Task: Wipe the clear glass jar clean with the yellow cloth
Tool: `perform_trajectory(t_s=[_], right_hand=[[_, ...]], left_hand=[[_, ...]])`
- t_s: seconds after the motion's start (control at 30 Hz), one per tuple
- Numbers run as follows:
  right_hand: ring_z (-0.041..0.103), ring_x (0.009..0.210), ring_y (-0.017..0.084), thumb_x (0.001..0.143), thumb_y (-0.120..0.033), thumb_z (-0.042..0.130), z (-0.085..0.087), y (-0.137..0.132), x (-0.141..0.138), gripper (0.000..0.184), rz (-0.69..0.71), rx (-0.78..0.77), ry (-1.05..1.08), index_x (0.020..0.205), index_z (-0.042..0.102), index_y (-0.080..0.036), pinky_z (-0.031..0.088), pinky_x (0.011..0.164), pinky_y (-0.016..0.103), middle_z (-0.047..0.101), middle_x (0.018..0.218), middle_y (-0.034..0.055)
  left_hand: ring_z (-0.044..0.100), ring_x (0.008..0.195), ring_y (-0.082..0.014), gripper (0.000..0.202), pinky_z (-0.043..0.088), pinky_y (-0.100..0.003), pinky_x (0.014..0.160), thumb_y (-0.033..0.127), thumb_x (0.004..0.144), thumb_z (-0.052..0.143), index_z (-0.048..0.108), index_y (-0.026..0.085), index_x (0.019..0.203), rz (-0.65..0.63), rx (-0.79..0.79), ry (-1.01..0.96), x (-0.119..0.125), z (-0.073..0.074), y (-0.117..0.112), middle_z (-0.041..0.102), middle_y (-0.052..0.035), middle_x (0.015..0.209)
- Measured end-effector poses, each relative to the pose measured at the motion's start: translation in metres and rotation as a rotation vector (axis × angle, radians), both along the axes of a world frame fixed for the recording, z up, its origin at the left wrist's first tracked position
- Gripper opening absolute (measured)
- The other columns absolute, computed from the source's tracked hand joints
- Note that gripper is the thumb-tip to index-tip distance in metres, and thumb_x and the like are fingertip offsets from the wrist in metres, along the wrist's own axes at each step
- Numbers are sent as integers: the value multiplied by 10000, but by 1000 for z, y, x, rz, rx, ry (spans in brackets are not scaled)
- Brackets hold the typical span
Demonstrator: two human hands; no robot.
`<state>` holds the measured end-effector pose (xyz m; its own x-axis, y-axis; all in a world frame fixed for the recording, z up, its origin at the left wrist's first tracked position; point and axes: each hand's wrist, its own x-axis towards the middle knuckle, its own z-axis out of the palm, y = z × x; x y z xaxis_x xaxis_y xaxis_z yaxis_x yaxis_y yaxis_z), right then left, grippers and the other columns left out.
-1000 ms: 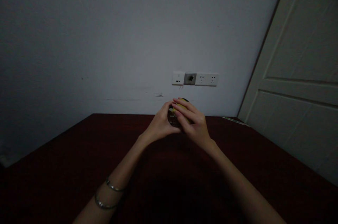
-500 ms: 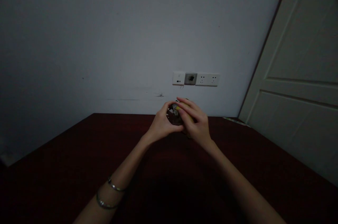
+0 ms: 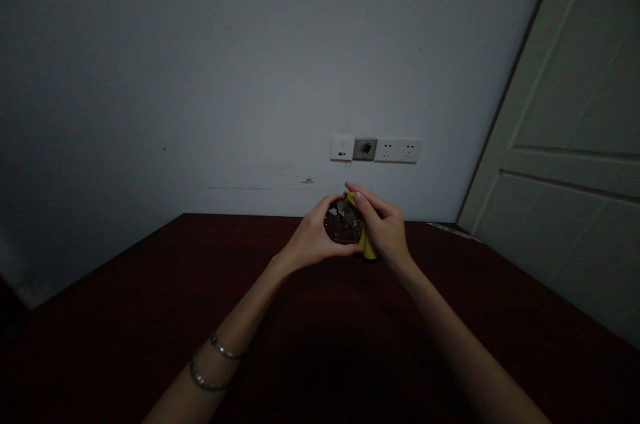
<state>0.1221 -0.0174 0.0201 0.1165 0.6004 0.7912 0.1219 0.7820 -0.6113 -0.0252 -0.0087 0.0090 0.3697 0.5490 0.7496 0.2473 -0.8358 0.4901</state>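
Both hands meet above the far part of a dark red table point(image 3: 125, 317). My left hand point(image 3: 311, 242) is curled round a small round object with a shiny, reflecting face point(image 3: 343, 221), turned toward me. My right hand point(image 3: 386, 231) is closed on a yellow cloth point(image 3: 368, 245) pressed against the right side of that object. Two thin metal bangles point(image 3: 213, 364) sit on my left forearm. The room is dim and I cannot name the round object.
A pale wall stands behind the table with a strip of white sockets and a switch point(image 3: 376, 149). A white panelled door point(image 3: 570, 164) is at the right. A thin pale strip point(image 3: 453, 231) lies at the table's far right edge.
My right hand has slid to the right with the yellow cloth, uncovering the shiny round face. The view has shifted slightly left.
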Motion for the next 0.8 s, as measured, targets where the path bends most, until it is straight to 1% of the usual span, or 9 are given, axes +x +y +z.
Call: perform_trajectory(t_s=[0.07,0.13,0.23,0.3,0.43,0.5,0.53,0.6,0.8], right_hand=[[634,1046,207,836,-323,585,0,2,0,232,2,-55,38,997,713,-216,468,975,435,696,1100,72],[631,1053,205,840,-314,580,-1,2,-1,225,-14,-15,36,994,713,-217,468,975,434,694,1105,71],[614,1080,191,868,-265,543,0,-4,-3,218,-51,143,-22,1014,703,-238,464,981,427,679,1130,62],[604,1096,188,879,-218,518,1,-10,-3,243,-73,258,-107,1048,688,-256,465,981,433,664,1159,57],[562,1167,215,838,-134,545,3,-22,-3,329,-73,509,-360,1126,652,-251,444,1010,460,632,1217,72],[551,1183,225,823,-119,558,3,-24,-4,361,-69,575,-412,1147,640,-253,438,1017,471,629,1223,73],[551,1182,224,825,-118,555,2,-25,-4,364,-71,574,-404,1150,638,-259,440,1014,472,629,1223,69],[559,1171,215,841,-124,540,2,-23,-5,344,-77,516,-339,1137,645,-267,446,1007,466,632,1217,62],[613,1081,196,871,-217,533,5,-12,-5,226,-24,210,-126,1016,704,-252,476,965,430,666,1154,65]], left_hand=[[527,1152,-267,821,414,-443,1007,356,544,823,432,193,1248,5,10,12,-1,1,-2,544,-114,1248],[531,1146,-264,817,417,-441,1004,344,543,823,433,189,1244,9,14,15,-1,3,-4,545,-114,1245],[549,1119,-269,814,432,-446,984,336,534,825,439,179,1232,4,-6,-4,-1,6,-6,556,-120,1222],[557,1107,-272,807,437,-442,976,312,526,827,446,173,1224,1,-17,-35,0,7,-6,561,-121,1213],[572,1087,-248,743,465,-391,937,210,579,778,427,176,1234,-66,-49,-108,-2,9,-4,551,-118,1236],[581,1074,-241,729,478,-378,914,202,602,762,415,180,1243,-91,-64,-118,-3,9,-2,543,-121,1250],[581,1075,-242,729,480,-378,911,204,605,761,413,180,1245,-91,-64,-115,-3,9,-2,539,-124,1257],[565,1103,-249,743,468,-389,931,202,598,764,414,182,1253,-81,-50,-102,-3,10,-2,524,-127,1280],[557,1103,-258,743,444,-429,960,300,566,806,458,181,1212,4,-37,-63,1,10,-3,570,-113,1206]])
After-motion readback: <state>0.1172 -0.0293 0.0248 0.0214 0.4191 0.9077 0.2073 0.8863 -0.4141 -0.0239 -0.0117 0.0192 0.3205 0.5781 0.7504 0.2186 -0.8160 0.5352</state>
